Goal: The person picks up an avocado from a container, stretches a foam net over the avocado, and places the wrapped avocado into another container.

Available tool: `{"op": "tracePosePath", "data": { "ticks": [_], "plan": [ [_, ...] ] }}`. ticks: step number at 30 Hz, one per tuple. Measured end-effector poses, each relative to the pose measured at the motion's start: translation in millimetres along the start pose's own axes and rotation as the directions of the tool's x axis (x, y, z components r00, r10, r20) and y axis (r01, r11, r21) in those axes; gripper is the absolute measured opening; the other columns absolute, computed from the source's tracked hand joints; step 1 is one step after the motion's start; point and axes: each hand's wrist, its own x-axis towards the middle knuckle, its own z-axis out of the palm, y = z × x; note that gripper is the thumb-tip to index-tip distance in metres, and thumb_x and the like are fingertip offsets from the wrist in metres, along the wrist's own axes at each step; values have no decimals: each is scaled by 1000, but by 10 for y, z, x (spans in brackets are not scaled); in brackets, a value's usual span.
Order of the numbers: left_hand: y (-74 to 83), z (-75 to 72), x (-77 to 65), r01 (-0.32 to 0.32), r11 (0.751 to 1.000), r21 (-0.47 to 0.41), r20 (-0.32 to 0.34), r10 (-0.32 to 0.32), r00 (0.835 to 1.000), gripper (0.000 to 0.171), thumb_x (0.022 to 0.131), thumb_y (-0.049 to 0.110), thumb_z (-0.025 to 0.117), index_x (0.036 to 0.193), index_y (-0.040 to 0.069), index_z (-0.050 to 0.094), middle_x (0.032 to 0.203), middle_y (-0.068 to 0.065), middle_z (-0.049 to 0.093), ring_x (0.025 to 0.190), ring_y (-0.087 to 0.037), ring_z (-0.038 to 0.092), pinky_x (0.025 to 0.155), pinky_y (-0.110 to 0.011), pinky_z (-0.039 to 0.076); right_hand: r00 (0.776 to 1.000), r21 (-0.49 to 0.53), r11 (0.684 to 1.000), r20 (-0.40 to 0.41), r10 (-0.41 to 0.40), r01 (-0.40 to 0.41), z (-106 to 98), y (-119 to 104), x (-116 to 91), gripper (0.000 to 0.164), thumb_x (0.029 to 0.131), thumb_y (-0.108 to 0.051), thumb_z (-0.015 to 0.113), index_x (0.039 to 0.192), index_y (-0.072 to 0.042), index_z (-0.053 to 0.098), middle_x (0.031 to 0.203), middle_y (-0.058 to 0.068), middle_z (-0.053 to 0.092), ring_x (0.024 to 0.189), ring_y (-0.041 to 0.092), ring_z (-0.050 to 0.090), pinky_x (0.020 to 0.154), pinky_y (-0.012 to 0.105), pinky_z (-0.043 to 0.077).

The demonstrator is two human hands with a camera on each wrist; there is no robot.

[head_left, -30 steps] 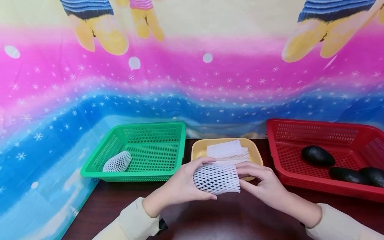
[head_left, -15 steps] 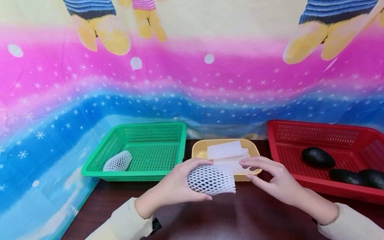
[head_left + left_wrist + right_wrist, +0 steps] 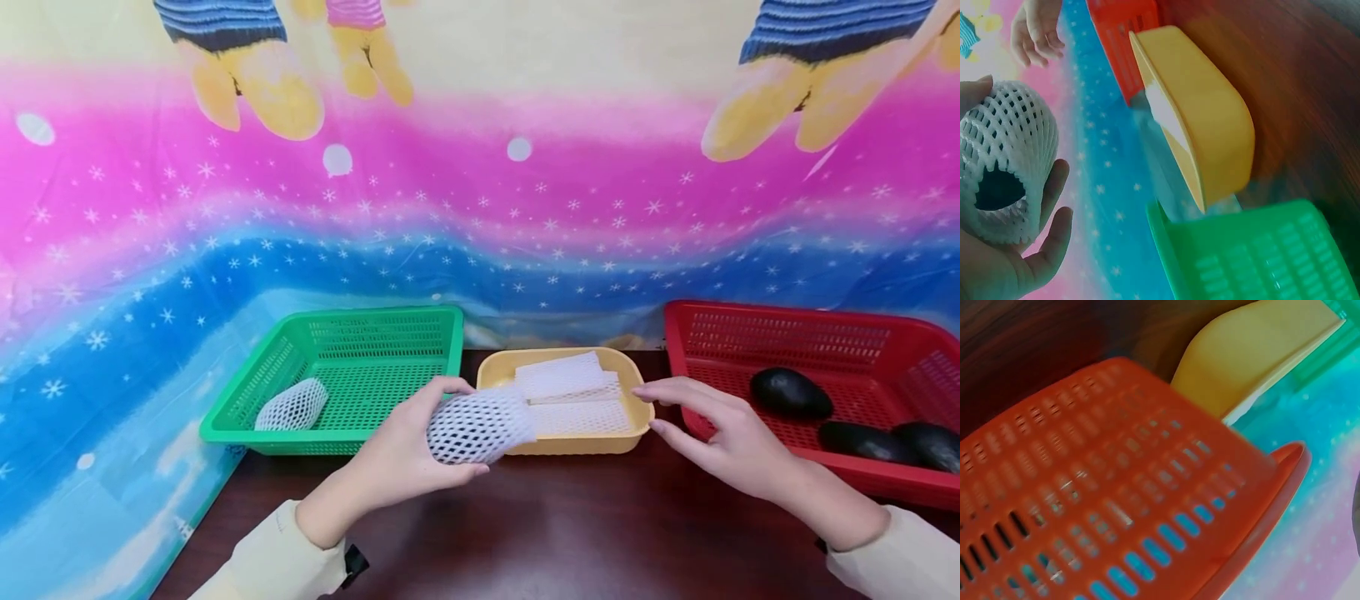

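In the head view my left hand [image 3: 393, 450] grips a dark avocado wrapped in a white foam net sleeve [image 3: 480, 423], held above the table between the green basket and the yellow tray. Through the sleeve's open end the avocado's dark surface [image 3: 999, 190] shows in the left wrist view. My right hand [image 3: 738, 437] holds nothing; its fingers are loosely extended just right of the yellow tray [image 3: 570, 446], in front of the red basket. Several flat white foam net sleeves [image 3: 562, 377] lie in that tray.
At left, the green basket [image 3: 408, 433] holds one net-wrapped fruit [image 3: 292, 406]. The red basket [image 3: 678, 367] at right contains dark avocados [image 3: 791, 393]. All stand on a dark wooden table [image 3: 555, 533] before a printed cloth backdrop [image 3: 480, 200].
My right hand has let go of the sleeve's end and moved right, towards the red basket. My left hand has carried the sleeved avocado leftwards, uncovering more of the yellow tray.
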Motion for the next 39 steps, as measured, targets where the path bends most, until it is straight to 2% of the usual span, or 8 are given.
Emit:
{"op": "tracePosePath", "data": {
  "ticks": [2, 8, 11, 15, 22, 27, 35, 39],
  "plan": [
    [-45, -37, -22, 13, 1000, 29, -33, -12, 999, 76, 73, 30, 94, 134, 20, 49, 124, 0, 60, 106, -18, 58, 86, -42, 53, 999, -17, 1000, -28, -17, 16, -33, 34, -17, 49, 102, -50, 56, 126, -10, 71, 122, 1, 69, 118, 0, 58, 98, 10, 41],
    [-202, -137, -33, 10, 996, 91, -138, 3, 990, 76, 72, 24, 93, 132, 15, 47, 123, -7, 60, 104, -22, 60, 84, -44, 54, 1000, -70, 998, -31, -1, -1, -186, 101, -63, 48, 101, -48, 60, 127, -9, 71, 123, 3, 69, 121, -3, 56, 97, 9, 40],
    [-287, -182, -24, 17, 993, 119, -184, 6, 983, 78, 72, 20, 92, 135, 12, 46, 124, -10, 59, 105, -25, 60, 84, -45, 54, 999, -109, 993, -5, 43, -43, -267, 122, -87, 40, 92, -22, 79, 129, -10, 70, 126, 1, 68, 123, -5, 53, 98, 8, 38],
    [-398, -257, -5, 29, 987, 157, -223, 7, 975, 80, 74, 19, 91, 141, 10, 49, 129, -11, 57, 109, -27, 58, 84, -48, 54, 993, -171, 979, 19, 115, -110, -357, 168, -110, 71, 70, 9, 86, 135, -12, 66, 129, -1, 66, 124, -11, 49, 95, 5, 37],
    [-604, -407, -4, 91, 979, 180, -290, -35, 956, 74, 75, 16, 91, 140, 9, 55, 133, -14, 57, 114, -33, 56, 83, -55, 54, 973, -262, 942, 29, 227, -212, -547, 293, -157, 67, 78, -1, 86, 139, -15, 63, 132, -10, 62, 119, -19, 42, 93, 0, 29],
    [-768, -497, -19, 174, 956, 237, -370, -77, 926, 73, 74, 19, 92, 138, 15, 58, 134, -13, 59, 121, -37, 43, 90, -65, 32, 961, -308, 914, -3, 276, -263, -689, 417, -223, 61, 84, -4, 82, 141, -12, 61, 132, -5, 63, 118, -23, 37, 92, -3, 26],
    [-1029, -624, -26, 278, 942, 187, -342, -203, 917, 74, 79, 22, 90, 143, 11, 54, 136, -17, 56, 116, -37, 43, 83, -57, 42, 911, -412, 826, -26, 412, -385, -918, 593, -344, 57, 93, -9, 76, 146, -7, 54, 132, 22, 61, 108, 41, 59, 82, -4, 26],
    [-1158, -694, -39, 313, 937, 155, -293, -259, 920, 75, 83, 23, 87, 145, 5, 49, 138, -21, 53, 115, -40, 47, 83, -57, 48, 884, -422, 796, -31, 466, -435, -991, 683, -382, 55, 96, -11, 74, 146, -3, 52, 133, 26, 58, 108, 47, 58, 88, 33, 53]
  ]
}}
